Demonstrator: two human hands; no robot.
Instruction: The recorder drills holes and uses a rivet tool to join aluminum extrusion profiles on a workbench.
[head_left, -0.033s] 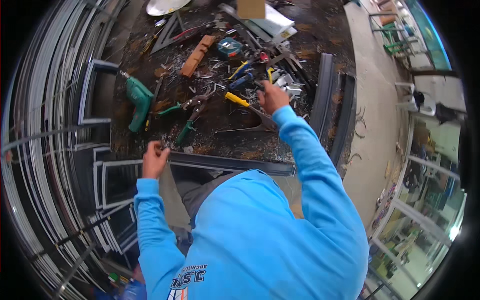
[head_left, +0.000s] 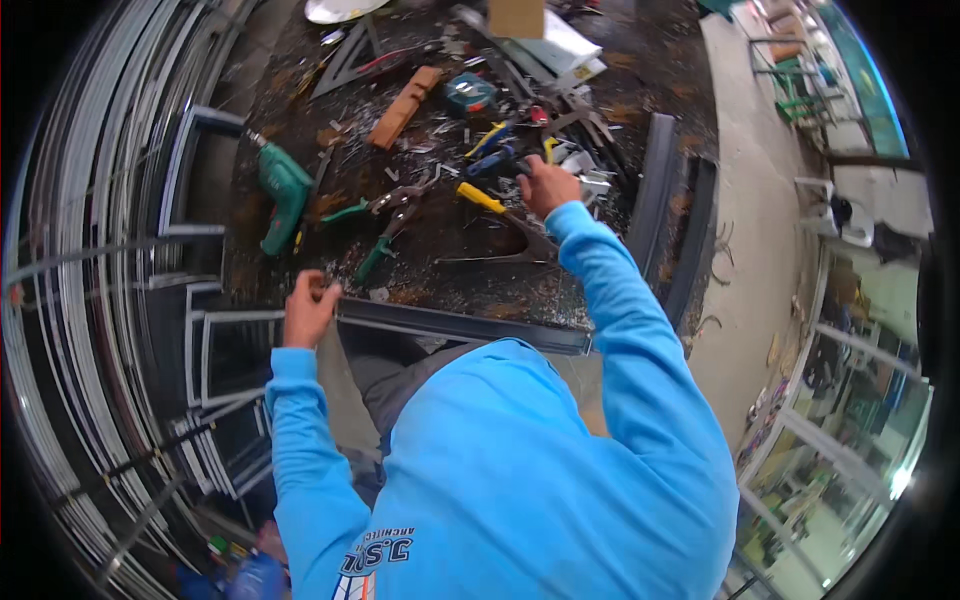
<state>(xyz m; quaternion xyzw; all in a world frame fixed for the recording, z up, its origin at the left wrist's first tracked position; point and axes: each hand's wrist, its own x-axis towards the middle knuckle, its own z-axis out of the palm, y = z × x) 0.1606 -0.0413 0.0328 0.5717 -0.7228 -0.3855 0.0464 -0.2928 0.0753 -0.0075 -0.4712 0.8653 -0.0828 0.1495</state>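
My left hand (head_left: 308, 310) is at the near edge of the worktable, beside the left end of a long dark metal profile (head_left: 460, 328), its fingers bent and apart. My right hand (head_left: 548, 190) is closed among small tools and metal pieces, on a dark item I cannot make out. Close by lie a yellow-handled tool (head_left: 482, 197), a blue-handled tool (head_left: 488, 160) and some silver metal pieces (head_left: 595, 185). Green-handled snips (head_left: 376, 255) lie between my hands, and a green drill (head_left: 283, 200) lies to the left.
The cluttered table (head_left: 660, 60) holds a wooden block (head_left: 403, 105), a tape measure (head_left: 470, 92), a triangle square (head_left: 348, 65) and dark profiles (head_left: 655, 190) at the right. Stacked profiles and frames (head_left: 80, 300) line the left. A white chair (head_left: 840, 210) stands right.
My left hand sits slightly higher in the picture, and the table's items have shifted slightly with the view. My right hand stays among the tools, still closed.
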